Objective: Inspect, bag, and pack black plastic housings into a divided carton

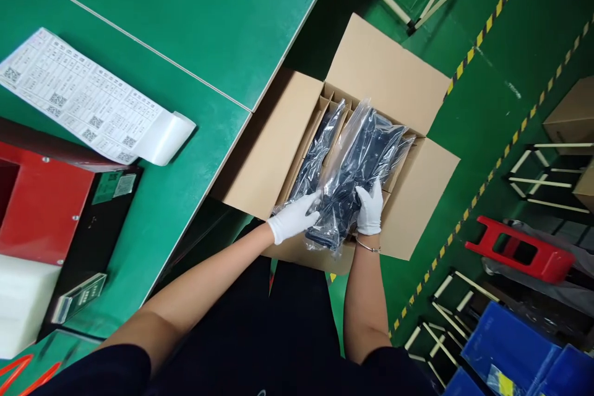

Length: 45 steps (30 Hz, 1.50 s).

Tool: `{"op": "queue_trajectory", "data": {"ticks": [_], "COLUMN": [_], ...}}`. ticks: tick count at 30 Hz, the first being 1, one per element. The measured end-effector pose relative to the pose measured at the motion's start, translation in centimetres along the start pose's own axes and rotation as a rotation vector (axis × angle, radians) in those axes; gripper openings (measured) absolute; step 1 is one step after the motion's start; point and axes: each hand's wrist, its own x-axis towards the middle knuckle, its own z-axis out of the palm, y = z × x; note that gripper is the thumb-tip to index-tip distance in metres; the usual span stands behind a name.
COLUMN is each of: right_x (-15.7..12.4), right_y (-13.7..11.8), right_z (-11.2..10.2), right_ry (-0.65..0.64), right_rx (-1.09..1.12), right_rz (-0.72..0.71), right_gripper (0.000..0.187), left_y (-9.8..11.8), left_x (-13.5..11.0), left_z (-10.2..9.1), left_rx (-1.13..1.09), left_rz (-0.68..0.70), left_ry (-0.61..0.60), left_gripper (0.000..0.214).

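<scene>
A dark plastic-looking part in a clear bag (371,142) lies tilted over the open cardboard box (385,62), its near end overhanging the near flap. My left hand (296,216), in a white glove, grips the left side of this bag near its lower end. On the opposite side, my right hand (370,205), also gloved, grips the bag's edge with the thumb on top. Some fingertips are hidden behind the plastic. To the left, another bagged dark part (320,148) sits in the box among cardboard dividers (328,96). What exactly the dark parts are, I cannot tell.
A green table (208,31) on the left carries a strip of printed labels (88,99) and a red-and-black machine (51,198). At right are yellow-black floor tape (477,43), pipe-frame racks (547,173), a red plastic stool (520,250) and blue bins (510,340).
</scene>
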Motion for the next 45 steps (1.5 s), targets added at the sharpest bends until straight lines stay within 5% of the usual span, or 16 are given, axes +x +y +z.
{"op": "queue_trajectory", "data": {"ticks": [3, 7, 14, 21, 30, 39, 45], "right_x": [0.6, 1.3, 1.2, 0.9, 2.2, 1.8, 3.4], "right_y": [0.4, 1.0, -0.3, -3.3, -3.2, -3.2, -2.7], "right_z": [-0.1, 0.3, 1.6, 7.2, 4.0, 9.3, 5.7], "right_ry": [0.056, 0.047, 0.114, 0.168, 0.010, 0.195, 0.036], "right_rx": [-0.133, -0.286, -0.597, -1.215, -1.089, -1.159, -0.946], "right_rz": [0.002, -0.011, 0.051, 0.145, 0.260, 0.145, 0.255], "right_gripper": [0.082, 0.078, 0.076, 0.076, 0.080, 0.081, 0.085], "left_y": [-0.6, -1.9, -2.5, -2.6, -1.7, -2.8, -2.4], "left_x": [-1.0, -1.6, -1.7, -2.4, -3.4, -3.8, -3.5], "left_z": [-1.3, -3.0, -3.5, -3.1, -3.6, -3.9, -2.5], "left_rx": [0.003, -0.006, 0.080, 0.088, 0.117, 0.065, 0.107], "left_rz": [-0.045, -0.074, -0.069, -0.063, -0.092, -0.081, -0.045], "left_ry": [0.182, 0.276, 0.258, 0.223, 0.203, 0.225, 0.170], "left_gripper": [0.056, 0.050, 0.051, 0.050, 0.048, 0.051, 0.051]}}
